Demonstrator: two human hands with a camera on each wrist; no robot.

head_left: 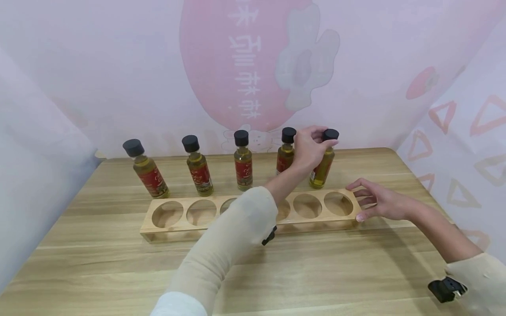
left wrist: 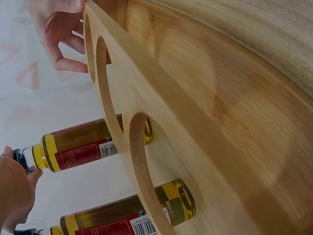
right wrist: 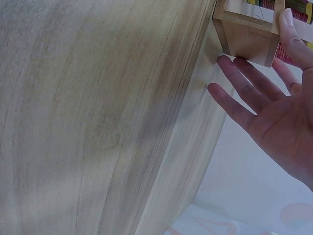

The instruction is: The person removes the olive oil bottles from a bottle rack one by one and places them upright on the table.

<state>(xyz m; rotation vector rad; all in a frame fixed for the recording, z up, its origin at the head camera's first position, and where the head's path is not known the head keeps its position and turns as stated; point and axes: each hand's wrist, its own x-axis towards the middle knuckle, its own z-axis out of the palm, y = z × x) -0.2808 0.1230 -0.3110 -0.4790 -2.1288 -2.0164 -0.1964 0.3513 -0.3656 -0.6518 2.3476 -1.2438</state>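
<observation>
My left hand (head_left: 308, 148) pinches the black cap of the rightmost olive oil bottle (head_left: 322, 169), between thumb and fingers. That bottle stands upright behind a long wooden rack (head_left: 185, 215) with a row of round holes. In the left wrist view, its red label and barcode show on the bottle (left wrist: 83, 147) beyond the rack. At the rack's right end, my right hand (head_left: 379, 202) holds the corners between thumb and index finger. The right wrist view shows the other fingers (right wrist: 239, 105) extended beside the rack's end (right wrist: 249, 41).
Several more olive oil bottles (head_left: 243, 169) with black caps and red labels stand in a row behind the rack. Another bottle (head_left: 285, 156) is close beside my left hand. All stand on a wooden table (head_left: 99, 259), with a printed white backdrop (head_left: 118, 66) behind and at the sides.
</observation>
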